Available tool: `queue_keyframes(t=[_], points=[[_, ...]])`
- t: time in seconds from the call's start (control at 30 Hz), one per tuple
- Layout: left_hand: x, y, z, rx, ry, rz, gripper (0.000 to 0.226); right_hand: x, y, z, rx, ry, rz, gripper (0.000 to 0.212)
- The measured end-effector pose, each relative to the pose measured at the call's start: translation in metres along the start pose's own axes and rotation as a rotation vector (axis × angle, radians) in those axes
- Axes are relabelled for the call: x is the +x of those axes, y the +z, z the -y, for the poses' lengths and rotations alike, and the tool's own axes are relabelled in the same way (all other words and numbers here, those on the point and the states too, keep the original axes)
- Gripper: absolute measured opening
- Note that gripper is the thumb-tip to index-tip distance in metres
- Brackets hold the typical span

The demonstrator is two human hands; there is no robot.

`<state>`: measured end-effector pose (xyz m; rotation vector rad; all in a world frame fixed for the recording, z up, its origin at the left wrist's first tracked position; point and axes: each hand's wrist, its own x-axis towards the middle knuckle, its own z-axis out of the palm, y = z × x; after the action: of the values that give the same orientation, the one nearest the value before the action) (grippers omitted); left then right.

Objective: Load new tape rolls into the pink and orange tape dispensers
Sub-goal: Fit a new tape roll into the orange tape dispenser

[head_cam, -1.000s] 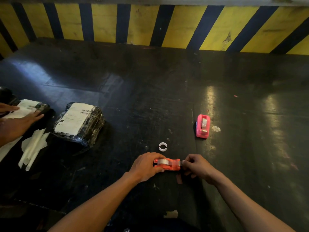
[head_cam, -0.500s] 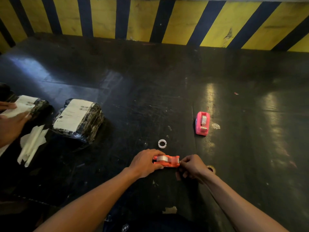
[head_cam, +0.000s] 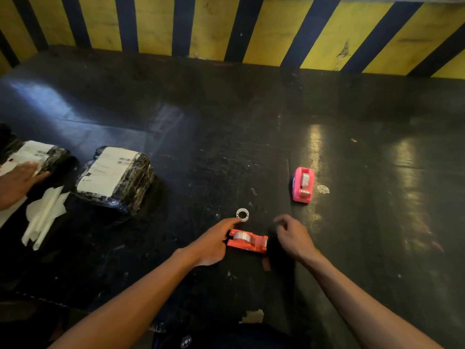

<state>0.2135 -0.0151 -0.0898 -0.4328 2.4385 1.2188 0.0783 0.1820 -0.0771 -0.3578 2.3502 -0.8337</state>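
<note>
The orange tape dispenser [head_cam: 247, 241] lies on the black table [head_cam: 226, 147] near the front, a clear tape roll seated in it. My left hand [head_cam: 214, 244] rests against its left end, index finger stretched toward a small white empty core ring [head_cam: 242, 214] just beyond. To the right of the dispenser my right hand [head_cam: 293, 235] hovers apart from it, fingers loosely curled and holding nothing. The pink tape dispenser [head_cam: 303, 185] stands farther back on the right with a tape roll in it.
Two black plastic-wrapped parcels with white labels [head_cam: 115, 178] [head_cam: 35, 154] lie at the left. Another person's hand [head_cam: 17, 181] rests on the far-left parcel, white paper strips [head_cam: 44, 215] beside it. A yellow-and-black striped wall [head_cam: 251, 28] borders the table's far side.
My right hand has let go of the orange dispenser's front end and lifted away to the right. My left index finger has stretched out toward the white core ring.
</note>
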Motion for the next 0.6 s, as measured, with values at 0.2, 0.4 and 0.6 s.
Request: queue_keyframes(t=[0.2,0.4,0.6], points=[[-0.006,0.008,0.035,-0.037,-0.1,-0.43,0.069,-0.007,0.022,0.028,-0.335,-0.376,0.241,0.081],[0.006,0.022,0.047,0.385,-0.264,-0.595,0.059,-0.003,0.045,0.04,-0.649,-0.507,0.275,0.075],[0.015,0.024,0.049,0.533,-0.309,-0.539,0.061,0.021,0.015,0.043,-0.246,-0.372,0.257,0.07]])
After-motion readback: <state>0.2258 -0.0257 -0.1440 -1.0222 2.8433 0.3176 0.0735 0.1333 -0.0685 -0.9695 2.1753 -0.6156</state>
